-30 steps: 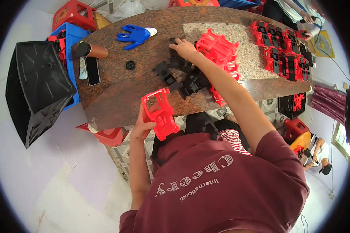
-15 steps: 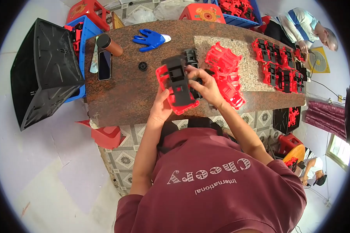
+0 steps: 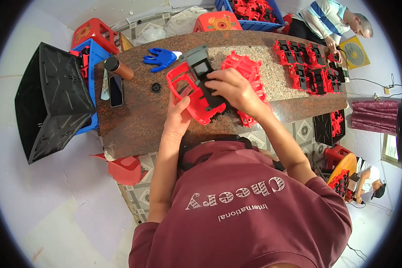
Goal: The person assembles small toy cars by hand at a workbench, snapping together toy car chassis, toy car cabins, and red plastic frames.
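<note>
Above the table's near edge, my left hand grips a red plastic toy vehicle body by its near left side, thumb on top. My right hand is closed on a black plastic chassis, its fingers curled across the part's middle. The chassis lies tilted over the right side of the red body; whether the two are joined cannot be seen. Just right of my right hand, more red bodies lie in a row on the table.
On the speckled table are a blue glove, a black round piece, a phone and a brown bottle. Red-and-black assemblies stand at right, near another person. A blue crate sits left.
The red body and black chassis have turned in my hands, and more of the red body shows. My right-hand fingers have moved from the chassis edge onto its middle. The whole view has shifted slightly.
</note>
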`<state>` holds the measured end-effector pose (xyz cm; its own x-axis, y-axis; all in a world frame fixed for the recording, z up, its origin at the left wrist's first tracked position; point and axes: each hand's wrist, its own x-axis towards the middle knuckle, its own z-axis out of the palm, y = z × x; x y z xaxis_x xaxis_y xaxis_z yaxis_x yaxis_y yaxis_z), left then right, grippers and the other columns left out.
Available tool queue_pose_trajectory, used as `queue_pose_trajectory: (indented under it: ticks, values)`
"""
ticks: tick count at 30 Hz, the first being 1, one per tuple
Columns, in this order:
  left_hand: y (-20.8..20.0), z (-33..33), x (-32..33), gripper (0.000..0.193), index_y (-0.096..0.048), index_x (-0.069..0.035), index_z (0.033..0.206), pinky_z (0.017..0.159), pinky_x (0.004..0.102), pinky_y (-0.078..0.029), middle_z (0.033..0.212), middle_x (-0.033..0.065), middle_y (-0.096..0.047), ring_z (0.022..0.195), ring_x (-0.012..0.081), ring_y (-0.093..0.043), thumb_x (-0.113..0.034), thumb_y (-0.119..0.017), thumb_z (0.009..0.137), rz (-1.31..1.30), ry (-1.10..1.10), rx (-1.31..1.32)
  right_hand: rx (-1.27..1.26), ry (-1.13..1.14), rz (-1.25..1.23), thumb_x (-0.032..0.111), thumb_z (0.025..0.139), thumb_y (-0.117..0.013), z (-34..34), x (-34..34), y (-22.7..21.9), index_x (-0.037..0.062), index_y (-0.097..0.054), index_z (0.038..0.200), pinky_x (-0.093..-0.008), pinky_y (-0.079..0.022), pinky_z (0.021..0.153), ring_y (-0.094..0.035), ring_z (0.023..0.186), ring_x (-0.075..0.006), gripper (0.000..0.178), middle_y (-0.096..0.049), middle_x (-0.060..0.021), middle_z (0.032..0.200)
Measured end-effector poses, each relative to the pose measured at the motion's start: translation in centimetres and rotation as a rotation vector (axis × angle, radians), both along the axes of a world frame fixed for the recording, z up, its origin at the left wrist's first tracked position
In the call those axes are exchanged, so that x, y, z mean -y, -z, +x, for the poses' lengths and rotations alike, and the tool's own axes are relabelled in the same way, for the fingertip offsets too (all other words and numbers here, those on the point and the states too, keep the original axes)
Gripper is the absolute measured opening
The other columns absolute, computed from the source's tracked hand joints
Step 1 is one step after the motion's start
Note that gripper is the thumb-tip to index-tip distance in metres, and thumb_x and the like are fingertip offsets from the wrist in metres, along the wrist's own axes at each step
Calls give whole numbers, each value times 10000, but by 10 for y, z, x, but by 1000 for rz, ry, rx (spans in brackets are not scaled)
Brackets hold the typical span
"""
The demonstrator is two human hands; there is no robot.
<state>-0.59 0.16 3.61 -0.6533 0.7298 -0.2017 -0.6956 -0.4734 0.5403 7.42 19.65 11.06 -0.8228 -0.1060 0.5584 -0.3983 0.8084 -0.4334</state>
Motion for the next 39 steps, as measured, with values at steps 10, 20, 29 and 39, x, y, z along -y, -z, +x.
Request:
queue_pose_trajectory:
  ticks: [10, 20, 29, 39]
  values:
    - [-9, -4, -7, 1010, -171, -184, 1531, 1046, 450, -436, 1407, 152, -450, 1283, 296, -480, -147, -814, 753, -23, 32, -106, 147, -16, -2, -19, 656, -749, 21, 21, -23, 42, -677, 1051, -364, -543, 805, -617, 975, -282, 406, -618, -100, 1124]
    - [-11, 5, -16, 1006, -174, -210, 1523, 1042, 415, -427, 1400, 74, -449, 1255, 257, -487, -254, -830, 762, -46, -4, -200, 136, 22, 100, 77, 668, -672, 33, 31, -12, 36, -662, 1044, -376, -503, 824, -580, 933, -277, 379, -599, -103, 1088]
    - [-27, 11, -36, 691, -274, -139, 1452, 928, 369, -502, 1317, 99, -499, 1156, 208, -545, -149, -687, 897, -149, -43, -183, 106, 224, -194, 284, 774, -771, 35, 14, -6, 51, -560, 1289, -426, -435, 956, -559, 1099, -302, 602, -567, -143, 1237]
    - [-31, 53, -127, 572, -263, -74, 1433, 907, 385, -527, 1319, 148, -475, 1124, 249, -569, -138, -546, 940, -281, -112, -251, 507, 313, -1140, 377, 917, -664, 84, -36, 20, 53, -287, 1511, -354, -396, 1044, -454, 1306, -234, 774, -473, -188, 1416]
